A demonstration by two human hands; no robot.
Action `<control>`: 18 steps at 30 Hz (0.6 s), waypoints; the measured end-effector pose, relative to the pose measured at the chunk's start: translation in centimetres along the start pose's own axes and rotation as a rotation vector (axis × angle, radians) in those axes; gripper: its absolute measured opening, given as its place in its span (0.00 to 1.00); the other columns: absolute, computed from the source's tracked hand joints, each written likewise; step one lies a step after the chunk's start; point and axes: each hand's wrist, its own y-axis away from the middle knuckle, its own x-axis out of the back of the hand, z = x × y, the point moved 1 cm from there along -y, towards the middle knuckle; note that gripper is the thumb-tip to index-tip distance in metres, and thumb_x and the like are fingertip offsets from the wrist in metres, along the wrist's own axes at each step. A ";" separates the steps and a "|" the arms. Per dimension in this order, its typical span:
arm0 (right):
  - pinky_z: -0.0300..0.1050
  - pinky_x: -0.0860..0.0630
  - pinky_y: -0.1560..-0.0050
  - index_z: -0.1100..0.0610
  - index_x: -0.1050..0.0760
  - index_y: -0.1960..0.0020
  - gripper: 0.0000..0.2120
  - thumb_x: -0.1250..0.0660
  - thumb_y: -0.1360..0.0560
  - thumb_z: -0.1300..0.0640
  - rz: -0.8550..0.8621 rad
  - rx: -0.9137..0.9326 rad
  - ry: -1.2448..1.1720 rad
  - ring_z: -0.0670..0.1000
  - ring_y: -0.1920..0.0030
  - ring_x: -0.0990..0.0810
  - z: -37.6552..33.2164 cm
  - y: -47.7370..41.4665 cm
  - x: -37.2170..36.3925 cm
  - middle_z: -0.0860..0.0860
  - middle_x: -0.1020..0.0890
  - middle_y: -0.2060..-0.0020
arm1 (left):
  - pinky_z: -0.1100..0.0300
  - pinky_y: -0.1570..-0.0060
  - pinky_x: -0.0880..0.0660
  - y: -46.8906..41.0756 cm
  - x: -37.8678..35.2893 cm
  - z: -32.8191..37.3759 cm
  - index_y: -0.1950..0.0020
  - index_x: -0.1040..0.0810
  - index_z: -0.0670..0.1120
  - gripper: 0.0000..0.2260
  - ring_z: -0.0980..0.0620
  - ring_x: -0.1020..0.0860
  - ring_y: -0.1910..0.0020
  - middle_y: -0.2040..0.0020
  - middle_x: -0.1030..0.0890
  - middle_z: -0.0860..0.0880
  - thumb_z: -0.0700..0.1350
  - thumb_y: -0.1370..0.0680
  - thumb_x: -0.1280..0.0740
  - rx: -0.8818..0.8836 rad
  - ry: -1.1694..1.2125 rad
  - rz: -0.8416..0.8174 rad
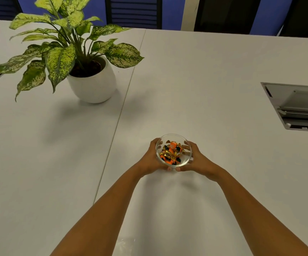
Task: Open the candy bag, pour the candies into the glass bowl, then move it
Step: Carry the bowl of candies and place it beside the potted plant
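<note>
I have both hands cupped around the glass bowl (174,150), left hand (152,157) on one side, right hand (197,158) on the other, thumbs meeting at the near rim. I judge the two-sided hold is for steadiness, since glass is slick and the candies (170,153) could shift. They already sit heaped inside in orange, gold and dark wrappers; any print is too small to read. The bowl is over the white surface (205,71), right of the potted plant (92,80).

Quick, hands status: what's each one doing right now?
Left hand: closed around the left side of the glass bowl of candies.
Right hand: closed around the bowl's right side.
</note>
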 end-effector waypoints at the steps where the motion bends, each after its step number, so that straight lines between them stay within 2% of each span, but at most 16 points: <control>1: 0.31 0.28 0.54 0.53 0.52 0.26 0.49 0.24 0.35 0.64 0.003 0.003 -0.001 0.47 0.35 0.36 -0.5 -0.1 0.0 0.51 0.41 0.27 | 0.60 0.36 0.33 -0.1 0.4 0.3 0.26 0.51 0.45 0.46 0.46 0.40 0.27 0.25 0.43 0.43 0.33 0.34 0.24 -0.004 -0.001 -0.001; 3: 0.30 0.27 0.56 0.52 0.52 0.26 0.48 0.24 0.35 0.64 0.015 0.019 0.001 0.47 0.36 0.35 -1.6 -0.7 0.2 0.51 0.40 0.27 | 0.61 0.39 0.32 -0.3 1.3 1.0 0.27 0.50 0.45 0.45 0.46 0.40 0.27 0.25 0.42 0.43 0.32 0.34 0.25 -0.024 0.004 0.004; 6: 0.31 0.27 0.55 0.52 0.51 0.27 0.48 0.25 0.35 0.65 0.019 0.052 -0.005 0.47 0.36 0.35 -4.1 -2.3 0.3 0.51 0.39 0.28 | 0.64 0.43 0.31 -1.1 3.8 2.3 0.27 0.49 0.44 0.44 0.51 0.36 0.32 0.26 0.40 0.43 0.30 0.34 0.26 -0.076 0.009 0.023; 9: 0.38 0.28 0.44 0.52 0.51 0.26 0.49 0.24 0.36 0.65 0.023 0.072 -0.006 0.49 0.33 0.35 -6.6 -4.6 0.3 0.52 0.40 0.27 | 0.66 0.45 0.30 -2.1 6.7 3.3 0.27 0.49 0.43 0.44 0.55 0.36 0.37 0.28 0.39 0.43 0.29 0.35 0.26 -0.108 0.006 0.049; 12: 0.44 0.31 0.40 0.51 0.51 0.26 0.49 0.24 0.36 0.65 0.023 0.080 -0.006 0.52 0.30 0.37 -8.9 -7.7 -0.2 0.53 0.41 0.27 | 0.64 0.44 0.31 -3.4 9.9 3.9 0.27 0.48 0.44 0.44 0.54 0.36 0.36 0.28 0.39 0.43 0.29 0.35 0.26 -0.120 0.013 0.086; 15: 0.46 0.31 0.38 0.52 0.51 0.26 0.50 0.23 0.36 0.65 0.004 0.083 -0.012 0.53 0.29 0.36 -10.9 -10.9 -1.1 0.54 0.40 0.27 | 0.63 0.43 0.31 -4.8 13.1 3.7 0.27 0.46 0.44 0.43 0.55 0.37 0.38 0.27 0.39 0.44 0.29 0.35 0.26 -0.125 0.013 0.136; 18: 0.46 0.31 0.39 0.53 0.51 0.26 0.49 0.24 0.36 0.66 -0.023 0.085 -0.005 0.53 0.30 0.36 -12.3 -13.7 -2.4 0.54 0.40 0.27 | 0.60 0.42 0.30 -6.0 15.7 2.6 0.28 0.45 0.44 0.43 0.51 0.35 0.34 0.28 0.37 0.43 0.29 0.36 0.25 -0.105 0.019 0.173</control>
